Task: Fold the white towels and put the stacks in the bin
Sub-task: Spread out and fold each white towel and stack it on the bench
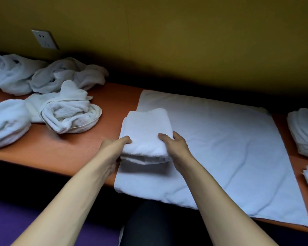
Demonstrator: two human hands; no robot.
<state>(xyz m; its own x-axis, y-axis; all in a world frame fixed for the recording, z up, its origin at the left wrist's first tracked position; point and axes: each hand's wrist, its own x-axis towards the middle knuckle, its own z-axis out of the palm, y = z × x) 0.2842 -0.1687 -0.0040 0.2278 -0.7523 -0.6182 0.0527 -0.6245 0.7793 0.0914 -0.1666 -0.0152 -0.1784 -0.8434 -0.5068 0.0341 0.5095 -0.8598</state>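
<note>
Head view: a folded towel [146, 132] is held at its near end, lying on the left part of a flat towel [220, 148] that is spread on the orange table [114, 96]. The left hand [114, 148] is curled round the folded towel's left near corner, thumb on top. The right hand [176, 144] is curled round the right near corner, thumb on top too. The other fingers are hidden under the cloth, so their spread cannot be told.

The folded towel looks soft, thick and fluffy. It is judged to be light and floppy, not slippery, and it cannot break. Its layers can slide apart, so it is best held from both sides with fingers under the bottom layer, as is done now.

A loose pile [48, 91] of crumpled white towels is seen to the left, lumpy and twisted. A neat stack [304, 134] is seen at the right edge, well apart from the hands. A white socket [44, 39] is set in the yellow wall. No bin is seen.
</note>
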